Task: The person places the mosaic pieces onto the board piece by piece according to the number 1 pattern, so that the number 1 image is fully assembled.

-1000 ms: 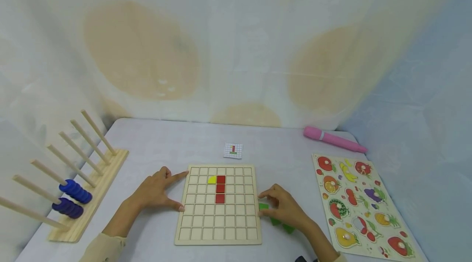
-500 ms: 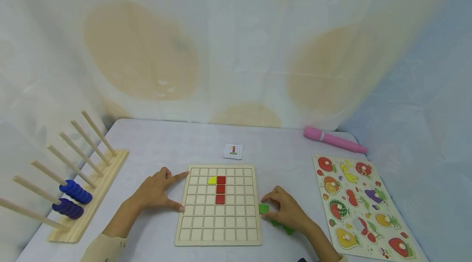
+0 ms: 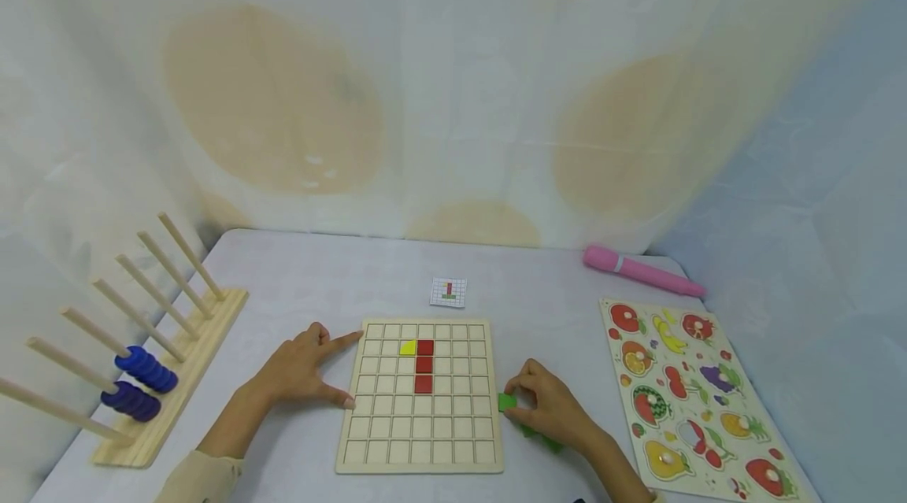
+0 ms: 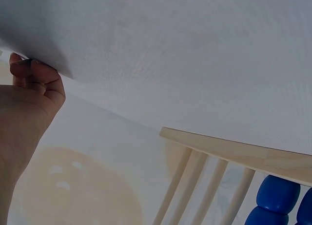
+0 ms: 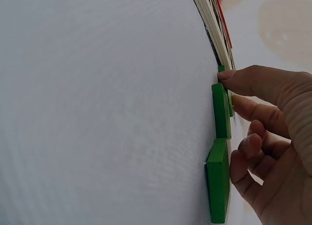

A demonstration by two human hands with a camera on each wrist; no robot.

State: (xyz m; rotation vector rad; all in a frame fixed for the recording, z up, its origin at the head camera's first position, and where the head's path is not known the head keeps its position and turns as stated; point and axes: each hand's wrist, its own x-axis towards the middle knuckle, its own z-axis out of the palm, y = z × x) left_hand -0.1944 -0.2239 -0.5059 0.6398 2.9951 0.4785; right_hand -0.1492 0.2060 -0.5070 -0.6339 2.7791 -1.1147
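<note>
A wooden grid board lies in the middle of the table, with several red tiles in a column and a yellow curved-edge tile beside the top one. My left hand holds thumb and index spread against the board's left edge, other fingers bent. At its right edge, my right hand has thumb and index on either side of a green square tile, pinching it. More green tiles lie under that hand; the right wrist view shows two thick green tiles on the cloth.
Behind the board lies a small pattern card. A wooden peg abacus with blue and purple beads stands at left. On the right are a fruit puzzle board and a pink pen-shaped object.
My right thumb and index have drawn slightly away from the board's edge and closed in on the green tile. The left hand and the tiles on the board have stayed put.
</note>
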